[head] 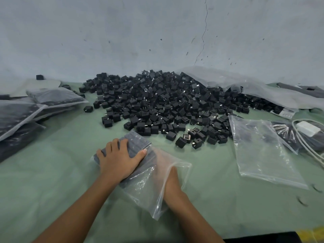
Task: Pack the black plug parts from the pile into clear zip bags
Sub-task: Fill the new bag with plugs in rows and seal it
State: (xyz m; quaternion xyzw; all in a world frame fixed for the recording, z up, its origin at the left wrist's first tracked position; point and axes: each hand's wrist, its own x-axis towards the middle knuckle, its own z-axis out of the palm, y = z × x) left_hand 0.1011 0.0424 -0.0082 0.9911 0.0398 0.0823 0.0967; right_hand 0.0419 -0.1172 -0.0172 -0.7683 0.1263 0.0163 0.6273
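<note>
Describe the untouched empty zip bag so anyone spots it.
Start at the pile of black plug parts on the green table. By its right near edge lies a flat clear zip bag. Unlike the filled bags stacked left, it looks empty.

The pile of plug parts (166, 106) is heaped mid-surface (52, 181), backed by the wall (122, 32). To its left, filled zip bags (26, 113) are stacked; to its right an empty zip bag (263, 149) is laid, a charger (306, 129) beyond. Just before the pile a loaded zip bag (136, 146) is set, left hand (119, 160) on top.
</note>
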